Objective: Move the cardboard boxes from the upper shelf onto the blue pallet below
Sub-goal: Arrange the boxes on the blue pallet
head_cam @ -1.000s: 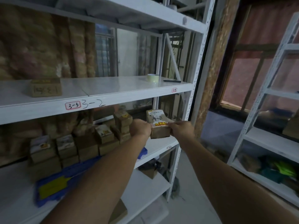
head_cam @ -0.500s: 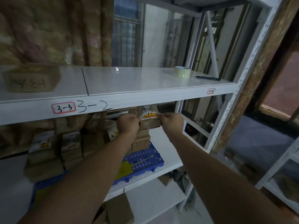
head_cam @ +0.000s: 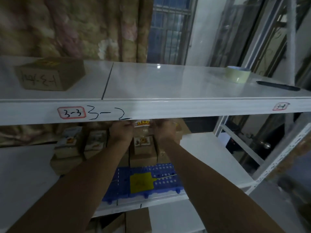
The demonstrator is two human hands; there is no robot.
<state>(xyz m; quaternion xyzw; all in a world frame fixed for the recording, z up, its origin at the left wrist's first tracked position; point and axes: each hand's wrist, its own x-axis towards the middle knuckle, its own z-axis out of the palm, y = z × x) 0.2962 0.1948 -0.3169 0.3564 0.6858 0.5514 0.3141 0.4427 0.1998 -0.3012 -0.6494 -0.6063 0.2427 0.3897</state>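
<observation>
Shelving of white metal fills our view. On the front lip of the upper shelf [head_cam: 168,105] we read a red-bordered sticker [head_cam: 71,112] marked "3-3", with "3-2" handwritten in black just beside it. A second sticker [head_cam: 280,106] further right is too blurred to read. On the shelf's glossy top, at the left, sits a lone box [head_cam: 50,73] of plain brown cardboard, its black handwriting upside down to us and hard to make out. At the right end lie a pale tape roll [head_cam: 238,75] and a slim black pen [head_cam: 277,86].

Just under the lip, the left hand [head_cam: 122,132] and right hand [head_cam: 164,132] grip the held box [head_cam: 142,127] between them, fingers curled onto its sides and mostly hidden behind the knuckles. The lip hides its top; we see only a strip of yellow-and-white label. It hangs directly over the stacked boxes [head_cam: 142,148], small brown cartons with white picture labels. These stand on the blue pallet [head_cam: 124,187], a perforated plastic grid bearing a yellow tag [head_cam: 141,182]. We cannot tell whether the held box touches the stack. A floral curtain [head_cam: 67,27] hangs behind, softly blurred.
</observation>
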